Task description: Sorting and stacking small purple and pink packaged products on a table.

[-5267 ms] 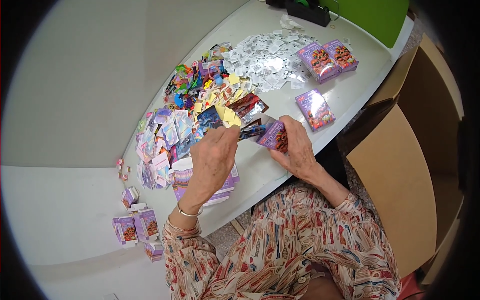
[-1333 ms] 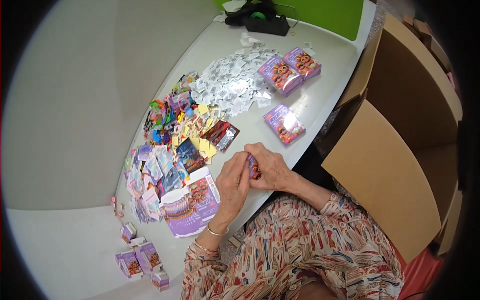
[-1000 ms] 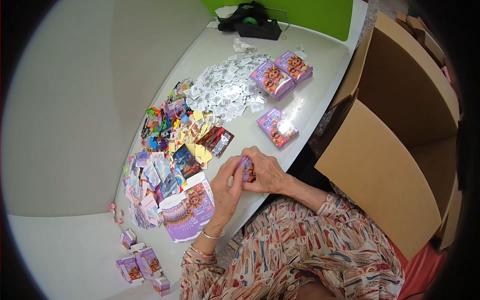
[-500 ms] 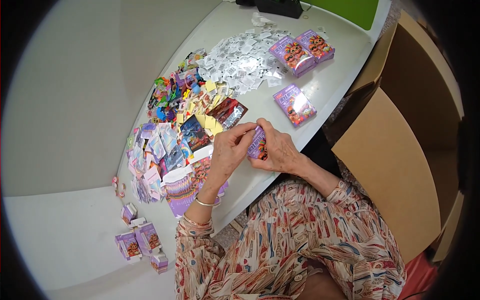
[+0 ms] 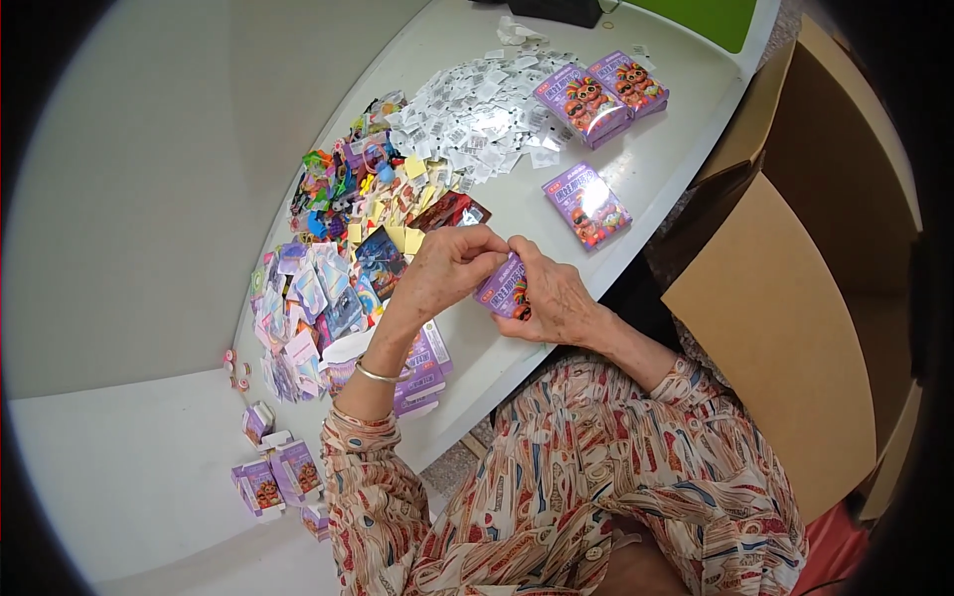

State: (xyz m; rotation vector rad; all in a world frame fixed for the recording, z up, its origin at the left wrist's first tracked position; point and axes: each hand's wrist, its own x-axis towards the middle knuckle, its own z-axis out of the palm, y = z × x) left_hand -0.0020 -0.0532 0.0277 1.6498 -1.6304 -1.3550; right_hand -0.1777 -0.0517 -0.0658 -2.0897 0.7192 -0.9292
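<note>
We grasp a small purple carton (image 5: 505, 290) between both hands, left hand (image 5: 449, 270) pinching its top, right hand (image 5: 554, 303) cupping it; closed purple boxes (image 5: 586, 204) lie beyond.

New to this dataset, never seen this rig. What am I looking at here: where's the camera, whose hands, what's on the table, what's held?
There is no robot. A person works with two bare hands, and the one picture comes from a wide fisheye camera worn on their head, looking down, so straight edges bend near the rim. The forearms in patterned sleeves come in from the bottom.

The left hand and right hand meet over the white table and both grip one small purple box.

On the table lie a pile of white slips, a heap of colourful small items, flat purple cards, two purple boxes side by side at the far end, and a single one nearer. More small boxes sit at lower left. A brown cardboard carton stands to the right.
</note>
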